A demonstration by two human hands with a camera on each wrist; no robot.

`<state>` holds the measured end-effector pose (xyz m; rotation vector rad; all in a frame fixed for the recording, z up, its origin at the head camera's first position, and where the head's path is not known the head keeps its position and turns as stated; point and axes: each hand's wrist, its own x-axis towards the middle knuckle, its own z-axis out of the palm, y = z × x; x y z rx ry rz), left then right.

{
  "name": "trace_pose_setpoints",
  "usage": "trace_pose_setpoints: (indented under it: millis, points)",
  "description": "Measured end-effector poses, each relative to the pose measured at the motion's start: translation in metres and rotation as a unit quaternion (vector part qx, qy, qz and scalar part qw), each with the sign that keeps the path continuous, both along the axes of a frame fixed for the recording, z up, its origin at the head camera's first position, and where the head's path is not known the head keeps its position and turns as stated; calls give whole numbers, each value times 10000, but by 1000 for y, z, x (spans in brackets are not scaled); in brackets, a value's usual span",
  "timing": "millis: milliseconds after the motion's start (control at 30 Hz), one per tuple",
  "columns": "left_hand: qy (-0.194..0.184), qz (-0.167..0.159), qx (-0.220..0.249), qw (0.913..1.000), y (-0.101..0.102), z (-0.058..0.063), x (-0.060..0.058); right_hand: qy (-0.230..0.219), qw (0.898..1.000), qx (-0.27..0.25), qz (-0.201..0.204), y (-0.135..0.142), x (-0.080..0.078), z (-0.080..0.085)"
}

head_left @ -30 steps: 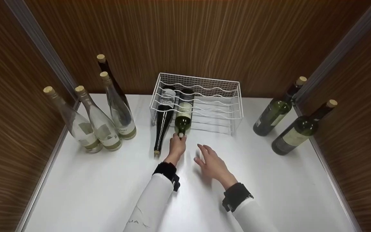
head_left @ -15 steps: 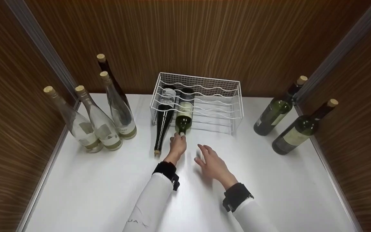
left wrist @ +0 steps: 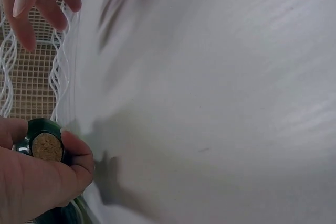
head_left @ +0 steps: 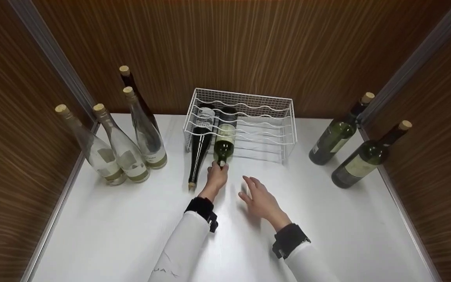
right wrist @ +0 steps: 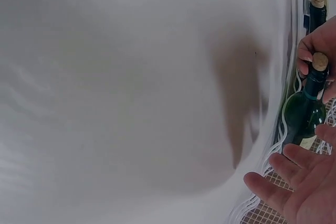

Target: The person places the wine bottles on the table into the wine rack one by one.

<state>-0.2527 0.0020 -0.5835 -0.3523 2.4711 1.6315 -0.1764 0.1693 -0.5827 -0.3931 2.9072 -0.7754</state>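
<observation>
A green wine bottle (head_left: 224, 149) lies in the white wire rack (head_left: 262, 137), its neck pointing toward me. My left hand (head_left: 217, 177) pinches that neck between thumb and fingers; the cork (left wrist: 47, 147) shows between them in the left wrist view. To its left in the rack lies a dark, slender bottle (head_left: 199, 152), its corked end sticking out past the front. My right hand (head_left: 262, 201) hovers over the table to the right of the left hand, fingers spread and holding nothing. The right wrist view shows its fingers near the green bottle's shoulder (right wrist: 304, 108).
Clear glass bottles (head_left: 131, 160) and a dark one (head_left: 136, 88) behind them stand corked at the left. Two green wine bottles (head_left: 360, 164) stand at the right. Wood-grain panels (head_left: 241, 47) enclose the white table (head_left: 104, 235) at the back and sides.
Both hands keep almost the same place, the left staying at the green bottle's neck. The bottles and rack hold their positions apart from a slight shift of the view.
</observation>
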Motion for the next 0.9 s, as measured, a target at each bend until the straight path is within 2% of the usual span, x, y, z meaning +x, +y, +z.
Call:
trace_pose_setpoints:
  millis: [200, 500, 667, 900]
  points:
    - [102, -197, 150, 9996, -3, 4, 6, -141, 9998, -47, -108, 5, 3, 2]
    - [555, -685, -420, 9952, -11, 9, 25, -185, 9990, -151, -374, 17, 8, 5]
    - [626, -1040, -746, 9898, -15, 15, 35, -196, 9983, -206, -500, 27, 11, 7]
    - [568, -1394, -750, 9858, -17, 25, 48, -216, 9969, -356, -672, 41, 14, 9]
